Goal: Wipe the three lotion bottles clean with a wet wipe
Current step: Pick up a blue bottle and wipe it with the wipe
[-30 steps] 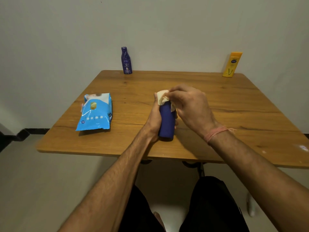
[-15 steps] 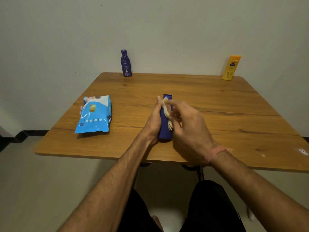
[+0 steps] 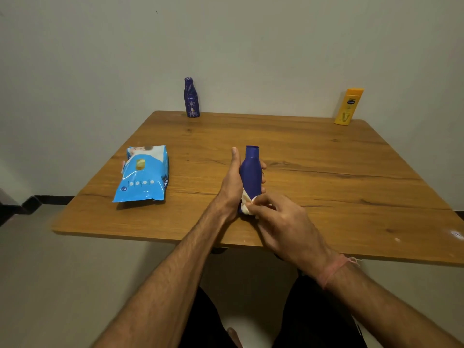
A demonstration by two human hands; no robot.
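At frame centre, the left hand [image 3: 232, 187] grips the upright dark blue plastic lotion bottle [image 3: 251, 175]. The right hand [image 3: 283, 222] pinches a crumpled white wet wipe [image 3: 246, 203] against its base.

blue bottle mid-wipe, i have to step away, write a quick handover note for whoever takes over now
Left hand grips the blue bottle upright near the table's front middle.
Right hand pinches the wet wipe against the bottle's base.
Dark blue bottle stands at the back edge, yellow bottle at the back right corner, both untouched now.
Wipes pack lies to the left.
Done: none for certain; the held bottle is in progress.
Left: finish it, then wipe the other two.
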